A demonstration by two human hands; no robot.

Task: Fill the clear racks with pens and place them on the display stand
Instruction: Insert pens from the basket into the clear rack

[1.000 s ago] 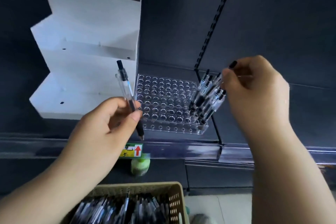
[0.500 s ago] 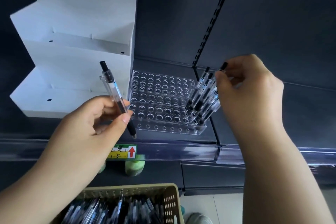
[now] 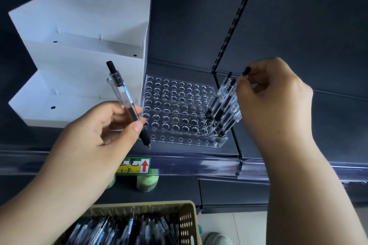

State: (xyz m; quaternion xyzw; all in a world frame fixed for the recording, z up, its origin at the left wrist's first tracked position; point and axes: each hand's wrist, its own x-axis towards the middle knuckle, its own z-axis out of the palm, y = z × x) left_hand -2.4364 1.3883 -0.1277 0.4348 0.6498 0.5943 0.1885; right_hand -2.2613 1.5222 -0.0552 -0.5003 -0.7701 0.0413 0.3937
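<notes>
Well, the clear plastic rack with rows of round holes (image 3: 175, 113) sits on the dark shelf (image 3: 185, 69), just right of the white stepped display stand (image 3: 79, 55). Only its right end is filled, where a small cluster of clear-barrelled black pens (image 3: 221, 109) leans. The right hand (image 3: 276, 97) pinches the black top of one more slanted pen (image 3: 246, 71) at that cluster, fingertips closed on it. The left hand (image 3: 99, 133) holds a spare clear pen with a black grip (image 3: 127, 103) between thumb and fingers, tip down, near the rack's left front corner. Nearer, a beige perforated basket (image 3: 187, 223) holds loose stock. I'd worry that a nudge topples the leaning pens, or that a tip misses its hole and skids, since nothing steadies the rack. Most holes are empty, so it looks early.
</notes>
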